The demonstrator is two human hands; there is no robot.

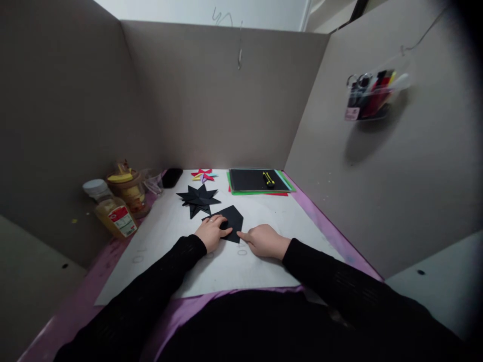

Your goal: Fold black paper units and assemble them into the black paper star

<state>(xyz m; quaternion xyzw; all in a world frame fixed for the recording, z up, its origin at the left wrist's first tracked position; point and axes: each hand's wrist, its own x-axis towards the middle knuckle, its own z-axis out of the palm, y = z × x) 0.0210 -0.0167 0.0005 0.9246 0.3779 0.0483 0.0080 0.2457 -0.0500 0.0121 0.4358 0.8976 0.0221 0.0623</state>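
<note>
A folded piece of black paper (pixel 234 217) with a pointed top corner lies on the white sheet in front of me. My left hand (pixel 212 232) rests on its left part, fingers spread and pressing it down; a ring shows on one finger. At the paper's lower right edge, my right hand (pixel 263 239) touches with its index finger stretched out and the other fingers curled in. Nothing shows inside that curled hand. Just beyond my left hand are black paper pieces with many points (pixel 199 198), stacked like a star.
A stack of coloured paper (pixel 245 180) carries a black-and-yellow cutter (pixel 268 180). Further left are a colourful paper star (pixel 204 175), a phone (pixel 172 178), a glue bottle (pixel 117 213) and a brown container (pixel 130 188). A clear tool holder (pixel 372 103) hangs on the right partition.
</note>
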